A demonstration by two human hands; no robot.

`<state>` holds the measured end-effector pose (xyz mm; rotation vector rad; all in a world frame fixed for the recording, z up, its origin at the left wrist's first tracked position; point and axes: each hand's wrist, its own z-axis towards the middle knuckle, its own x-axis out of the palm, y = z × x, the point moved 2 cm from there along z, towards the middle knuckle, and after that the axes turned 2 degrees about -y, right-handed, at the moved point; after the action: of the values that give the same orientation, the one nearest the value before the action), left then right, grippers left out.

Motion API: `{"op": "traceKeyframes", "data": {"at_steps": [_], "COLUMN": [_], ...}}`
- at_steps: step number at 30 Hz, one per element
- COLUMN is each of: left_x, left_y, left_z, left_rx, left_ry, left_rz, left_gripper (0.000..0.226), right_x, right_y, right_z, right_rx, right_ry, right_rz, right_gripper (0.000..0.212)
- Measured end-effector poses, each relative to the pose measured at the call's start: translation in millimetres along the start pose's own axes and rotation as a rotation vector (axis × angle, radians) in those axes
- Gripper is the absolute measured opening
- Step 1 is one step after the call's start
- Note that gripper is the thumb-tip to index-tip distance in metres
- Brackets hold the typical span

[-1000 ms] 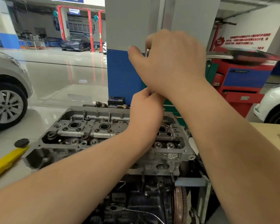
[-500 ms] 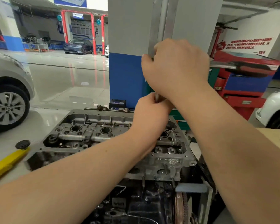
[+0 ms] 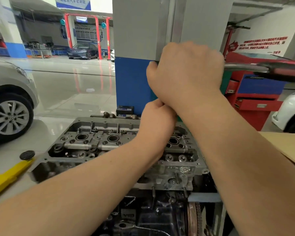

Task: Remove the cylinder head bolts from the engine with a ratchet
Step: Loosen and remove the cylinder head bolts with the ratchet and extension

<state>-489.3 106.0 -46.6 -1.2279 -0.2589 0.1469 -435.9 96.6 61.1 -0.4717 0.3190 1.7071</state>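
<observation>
- The engine [image 3: 129, 150] is sitting low in the middle of the view, its cylinder head facing up with open bores showing.
- The right hand [image 3: 186, 74] is curling over the head of the ratchet [image 3: 255, 68], whose handle is sticking out to the right, blurred.
- The left hand [image 3: 157, 116] is closing in a fist just beneath it, above the cylinder head; what it is gripping is hidden.
- A yellow tool [image 3: 7, 178] is lying at the left.

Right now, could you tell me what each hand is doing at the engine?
Left hand: curled shut around something hidden below the right hand, apparently the tool's shaft.
Right hand: gripping the head end of the ratchet.
</observation>
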Motion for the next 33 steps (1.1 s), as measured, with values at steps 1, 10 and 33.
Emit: {"op": "traceKeyframes", "data": {"at_steps": [1,10,33], "left_x": [-0.9,-12.2,-0.5], "left_y": [0.2,-8.3,-1.9], "left_z": [1.0,12.1,1.8], "left_rx": [0.002,-0.079,0.034], "left_ry": [-0.017,0.374,0.0], "left_rz": [0.022,-0.032,-0.02], "left_gripper": [0.04,0.035,0.025], "right_x": [-2.1,15.5,0.8], "right_y": [1.9,-9.0,-1.2], "right_z": [-0.2,13.0,2.2], "right_rx": [-0.019,-0.021,-0.106], "right_ry": [-0.02,0.167,-0.075], "right_rz": [0.015,0.846,0.127], "right_gripper": [0.045,0.04,0.033]}}
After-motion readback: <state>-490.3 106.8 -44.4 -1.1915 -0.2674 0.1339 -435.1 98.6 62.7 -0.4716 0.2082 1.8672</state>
